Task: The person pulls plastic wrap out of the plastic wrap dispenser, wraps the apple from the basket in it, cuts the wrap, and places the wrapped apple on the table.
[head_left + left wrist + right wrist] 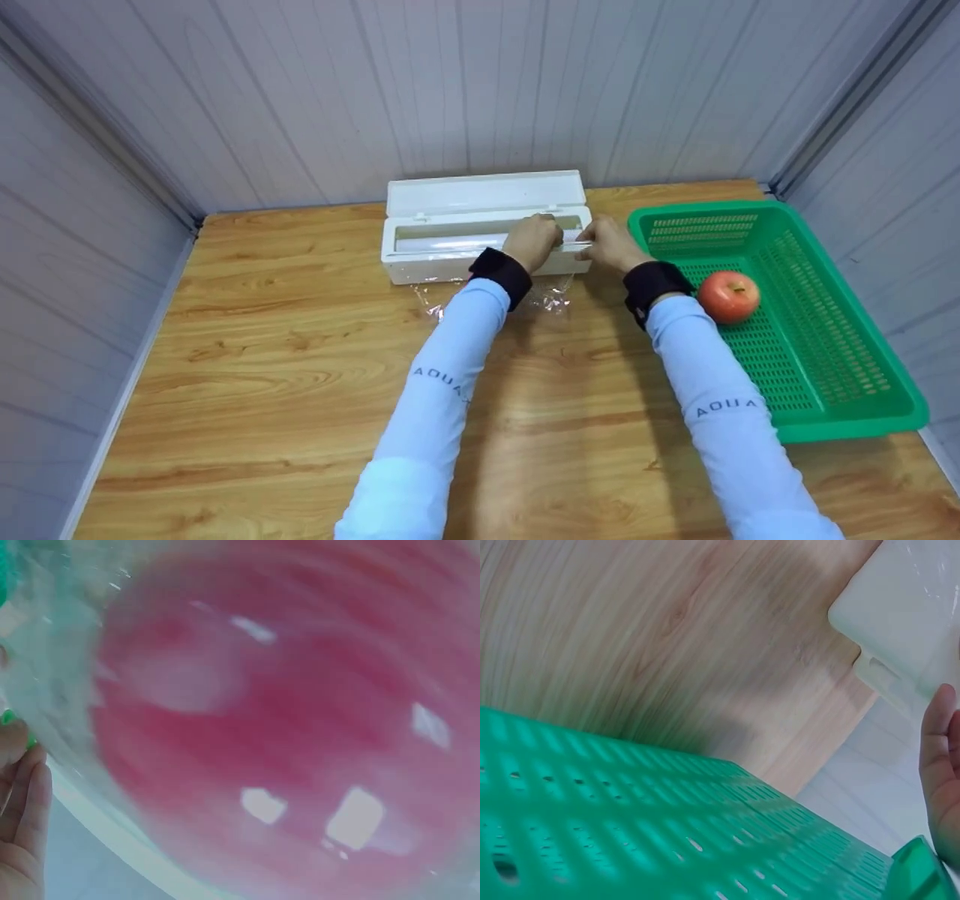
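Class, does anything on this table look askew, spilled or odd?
Only the clear film in front of the open white box: its wrinkles look untidy. Nothing else stands out.

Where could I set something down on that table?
The widest bare patch of table lies between the left wall and left sleeve; another between that and the right sleeve, nearer than the clear film. Crowded: around the white box, with the left hand, right hand and film, and the green basket close by.

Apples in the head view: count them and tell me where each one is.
1: the apple lies in the green basket. More may be hidden behind the sleeved arms.
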Available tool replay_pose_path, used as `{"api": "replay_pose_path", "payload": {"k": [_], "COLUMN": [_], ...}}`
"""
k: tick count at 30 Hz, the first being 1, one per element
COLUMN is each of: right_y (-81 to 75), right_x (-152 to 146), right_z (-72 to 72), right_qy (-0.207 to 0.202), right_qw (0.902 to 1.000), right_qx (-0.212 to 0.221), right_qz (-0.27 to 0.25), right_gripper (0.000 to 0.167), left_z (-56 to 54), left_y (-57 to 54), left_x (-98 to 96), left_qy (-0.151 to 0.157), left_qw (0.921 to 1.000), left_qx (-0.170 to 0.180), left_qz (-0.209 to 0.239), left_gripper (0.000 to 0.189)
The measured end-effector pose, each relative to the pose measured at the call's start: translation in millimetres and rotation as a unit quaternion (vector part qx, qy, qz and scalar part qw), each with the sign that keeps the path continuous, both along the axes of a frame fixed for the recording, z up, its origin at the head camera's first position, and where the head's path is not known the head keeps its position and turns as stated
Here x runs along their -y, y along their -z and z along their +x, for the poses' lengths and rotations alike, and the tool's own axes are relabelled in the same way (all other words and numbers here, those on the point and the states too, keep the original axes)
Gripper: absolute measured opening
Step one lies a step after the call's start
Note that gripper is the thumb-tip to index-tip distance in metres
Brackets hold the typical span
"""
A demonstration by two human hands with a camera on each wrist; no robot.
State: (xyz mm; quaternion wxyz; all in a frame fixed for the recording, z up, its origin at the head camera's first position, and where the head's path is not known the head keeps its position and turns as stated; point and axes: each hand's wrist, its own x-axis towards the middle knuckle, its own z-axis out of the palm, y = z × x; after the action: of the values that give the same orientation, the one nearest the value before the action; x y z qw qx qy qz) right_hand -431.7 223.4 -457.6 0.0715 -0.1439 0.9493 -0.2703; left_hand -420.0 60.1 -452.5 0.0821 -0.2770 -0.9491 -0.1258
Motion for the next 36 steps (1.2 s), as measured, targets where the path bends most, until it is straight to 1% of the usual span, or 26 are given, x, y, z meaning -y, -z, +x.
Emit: {"api": "replay_pose_path", "payload": {"k": [4, 10, 14, 16, 18, 21, 23, 24, 26, 29, 31, 32, 36], "right_y": [1.7, 8.5, 3.3, -1.2, -4.6, -5.7, -4.4, -3.4, -0.8, 2.4, 3.9, 4.3, 4.1], "right_x": [-5.9, -0.4, 1.3, 3.5, 7.6, 14.1, 17.1, 18.2, 19.9, 23.0, 25.5, 26.8, 29.6], "right_z": [1.4, 9.4, 11.9, 11.3, 10.7, 10.1, 10.2, 10.7, 12.2, 15.1, 16.3, 16.6, 15.4], "right_qy": [0.004, -0.004, 0.005, -0.003, -0.025, -0.069, -0.079, -0.079, -0.065, -0.035, -0.018, -0.013, -0.005], "right_qw": [0.9999, 0.9992, 0.9993, 0.9995, 0.9980, 0.9909, 0.9875, 0.9865, 0.9851, 0.9838, 0.9812, 0.9801, 0.9757], "right_qx": [0.007, -0.005, -0.006, -0.026, -0.057, -0.102, -0.118, -0.125, -0.139, -0.155, -0.167, -0.171, -0.189], "right_qz": [-0.008, -0.039, -0.036, -0.015, 0.011, 0.053, 0.067, 0.071, 0.077, 0.083, 0.095, 0.100, 0.111], "right_gripper": [0.027, 0.030, 0.040, 0.040, 0.037, 0.030, 0.023, 0.018, 0.010, 0.010, 0.009, 0.009, 0.010], "left_z": [0.5, 4.0, 3.7, 2.2, 1.1, 0.2, 0.3, 0.7, 1.3, 2.1, 2.0, 1.6, -1.4], "left_y": [2.3, 10.4, 13.4, 13.1, 12.0, 10.5, 9.2, 8.4, 6.8, 4.1, 2.2, 1.2, -2.3], "left_x": [4.3, 10.9, 12.4, 12.2, 12.0, 10.8, 9.0, 7.8, 4.5, -1.6, -5.0, -6.1, -6.3], "left_qy": [0.004, -0.016, -0.017, -0.015, -0.014, -0.015, -0.013, -0.011, -0.003, 0.007, 0.007, 0.005, 0.002], "left_qw": [1.0000, 0.9996, 0.9998, 0.9998, 0.9997, 0.9993, 0.9991, 0.9991, 0.9983, 0.9960, 0.9943, 0.9942, 0.9962], "left_qx": [0.005, 0.019, -0.003, -0.015, -0.020, -0.032, -0.035, -0.035, -0.038, -0.037, -0.038, -0.037, -0.031], "left_qz": [0.007, 0.014, 0.008, 0.002, -0.004, -0.014, -0.019, -0.023, -0.044, -0.081, -0.100, -0.101, -0.081], "left_gripper": [0.017, 0.019, 0.018, 0.017, 0.018, 0.019, 0.019, 0.019, 0.019, 0.022, 0.023, 0.023, 0.021]}}
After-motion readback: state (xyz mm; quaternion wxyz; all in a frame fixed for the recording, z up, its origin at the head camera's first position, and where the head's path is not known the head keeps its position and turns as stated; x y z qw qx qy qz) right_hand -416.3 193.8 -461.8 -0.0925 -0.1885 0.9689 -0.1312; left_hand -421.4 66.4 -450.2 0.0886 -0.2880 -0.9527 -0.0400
